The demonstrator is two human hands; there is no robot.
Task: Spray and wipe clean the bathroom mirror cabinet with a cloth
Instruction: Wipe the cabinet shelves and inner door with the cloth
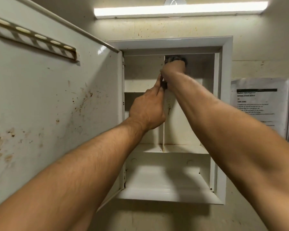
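Reaching up, right hand (173,69) grips cloth (175,58) inside cabinet (170,43); left hand (147,110) pinches divider (163,134).

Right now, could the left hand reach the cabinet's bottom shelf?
Probably yes. The door stands open, and nothing lies between the bottom shelf and the left hand, which pinches the divider above; the right hand grips the cloth at the top.

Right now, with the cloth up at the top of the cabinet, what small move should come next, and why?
Probably draw the cloth down the right face of the divider. The right hand holds the cloth at the top, beside the divider, the left hand pinches the divider's front edge, and brown stains show lower on that face.
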